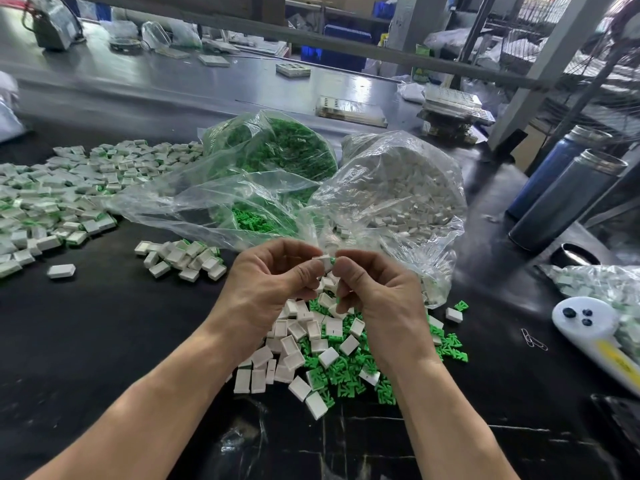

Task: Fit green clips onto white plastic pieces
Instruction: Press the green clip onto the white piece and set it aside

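Observation:
My left hand pinches a small white plastic piece between thumb and fingertips. My right hand meets it from the right, pinching a green clip whose tip shows against the white piece. Both hands hover above a loose heap of white pieces mixed with green clips on the black table. Most of the clip is hidden by my fingers.
A clear bag of green clips and a clear bag of white pieces lie behind my hands. Assembled pieces lie in a small pile and a large spread at left. Two dark bottles and a white device sit right.

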Demonstrator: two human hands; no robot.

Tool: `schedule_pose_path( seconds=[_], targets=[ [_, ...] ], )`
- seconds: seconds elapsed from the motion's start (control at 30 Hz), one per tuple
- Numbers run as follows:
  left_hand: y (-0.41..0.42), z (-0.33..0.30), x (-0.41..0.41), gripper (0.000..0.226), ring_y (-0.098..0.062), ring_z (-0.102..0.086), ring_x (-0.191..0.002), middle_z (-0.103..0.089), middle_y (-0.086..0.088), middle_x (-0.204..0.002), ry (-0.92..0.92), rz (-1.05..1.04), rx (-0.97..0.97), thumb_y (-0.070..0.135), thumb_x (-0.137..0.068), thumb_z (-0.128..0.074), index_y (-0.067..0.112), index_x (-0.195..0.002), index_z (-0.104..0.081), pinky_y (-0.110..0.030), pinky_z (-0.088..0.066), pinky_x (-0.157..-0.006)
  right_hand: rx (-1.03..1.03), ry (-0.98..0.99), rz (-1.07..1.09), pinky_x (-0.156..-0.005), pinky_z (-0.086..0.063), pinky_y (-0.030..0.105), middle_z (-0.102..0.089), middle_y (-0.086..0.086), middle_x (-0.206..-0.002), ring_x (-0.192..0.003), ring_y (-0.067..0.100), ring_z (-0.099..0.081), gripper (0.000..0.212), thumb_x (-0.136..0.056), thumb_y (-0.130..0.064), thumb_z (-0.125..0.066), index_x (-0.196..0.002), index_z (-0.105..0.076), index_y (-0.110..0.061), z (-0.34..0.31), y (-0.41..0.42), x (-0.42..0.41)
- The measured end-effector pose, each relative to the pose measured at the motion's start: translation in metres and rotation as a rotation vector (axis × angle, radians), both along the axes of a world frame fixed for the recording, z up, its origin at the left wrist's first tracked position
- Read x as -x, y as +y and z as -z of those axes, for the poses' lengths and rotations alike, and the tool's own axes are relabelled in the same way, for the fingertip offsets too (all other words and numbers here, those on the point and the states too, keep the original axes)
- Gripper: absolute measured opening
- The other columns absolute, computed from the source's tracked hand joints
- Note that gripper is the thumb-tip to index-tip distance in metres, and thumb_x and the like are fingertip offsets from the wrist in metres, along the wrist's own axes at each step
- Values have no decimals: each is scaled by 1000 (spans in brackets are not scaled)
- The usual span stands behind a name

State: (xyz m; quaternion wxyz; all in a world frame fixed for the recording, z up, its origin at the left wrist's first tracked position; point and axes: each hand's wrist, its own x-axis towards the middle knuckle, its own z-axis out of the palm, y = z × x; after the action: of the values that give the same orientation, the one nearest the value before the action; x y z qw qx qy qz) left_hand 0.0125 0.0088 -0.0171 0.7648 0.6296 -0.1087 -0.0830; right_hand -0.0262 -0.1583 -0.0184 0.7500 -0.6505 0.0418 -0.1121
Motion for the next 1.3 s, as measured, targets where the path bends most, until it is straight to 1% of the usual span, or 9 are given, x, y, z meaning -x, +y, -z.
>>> schedule_pose_path(
  seconds=[0.1,0.27,0.43,0.57,0.7,0.8,1.07,1.2,1.3],
  targets=[
    [-1,0,1,23,-21,-73,-78,-77,-9,-90,-8,4,2,14,-85,-80,8,-106,-73,-30,-63,-74,-49,24,-45,-54,-53,27,-68,7,-73,-61,17,-60,22,-93,-20,-73,-102,-74,0,1,2,0],
    [-2,-1,4,30,-24,-75,-88,-77,-6,-96,-164,7,-106,20,-79,-81,16,-108,-73,-31,-63,-79,-26,29,-51,-50,-51,25,-67,6,-70,-57,15,-58,25,-95,-21,-71,-98,-72,3,0,2,1],
    [-3,3,4,23,-11,-74,-85,-77,9,-94,-335,-52,-303,12,-87,-79,25,-105,-74,-19,-59,-76,35,60,-54,-48,-49,24,-65,6,-69,-55,15,-56,20,-97,-18,-72,-94,-72,2,-1,2,2],
    [0,5,3,26,-5,-74,-90,-77,16,-96,-426,-58,-398,12,-88,-79,27,-109,-76,-17,-58,-80,101,87,-91,-49,-49,23,-64,5,-66,-53,14,-55,17,-98,-18,-71,-92,-71,-2,-3,-4,2],
    [1,5,2,29,-4,-74,-90,-76,17,-95,-437,-55,-435,5,-88,-79,27,-107,-77,-19,-59,-81,138,103,-106,-50,-50,26,-63,6,-67,-55,15,-55,13,-98,-16,-72,-91,-73,-5,-3,-6,3],
    [3,4,2,34,-4,-74,-88,-76,18,-93,-432,-44,-423,-2,-87,-77,28,-103,-78,-18,-59,-79,165,115,-108,-50,-50,24,-63,7,-67,-55,15,-56,16,-98,-17,-72,-92,-73,-2,-3,-6,4],
    [-1,3,4,28,-6,-74,-85,-78,13,-90,-401,-49,-373,-4,-86,-76,17,-104,-79,-17,-57,-75,58,124,-69,-47,-49,27,-66,6,-68,-53,15,-55,17,-93,-14,-75,-84,-73,0,-3,-1,4],
    [-3,4,5,26,-5,-73,-80,-77,10,-86,-404,-54,-369,-4,-87,-77,16,-105,-79,-16,-56,-72,13,136,-100,-47,-48,28,-66,7,-70,-55,16,-54,15,-92,-16,-76,-79,-76,-9,-3,-1,4],
    [-3,4,3,26,-5,-72,-80,-77,10,-87,-419,-59,-362,-3,-87,-76,16,-103,-79,-14,-54,-72,-18,129,-100,-47,-47,28,-67,8,-72,-55,16,-54,13,-90,-19,-77,-80,-78,-11,-1,0,4]
  ],
)
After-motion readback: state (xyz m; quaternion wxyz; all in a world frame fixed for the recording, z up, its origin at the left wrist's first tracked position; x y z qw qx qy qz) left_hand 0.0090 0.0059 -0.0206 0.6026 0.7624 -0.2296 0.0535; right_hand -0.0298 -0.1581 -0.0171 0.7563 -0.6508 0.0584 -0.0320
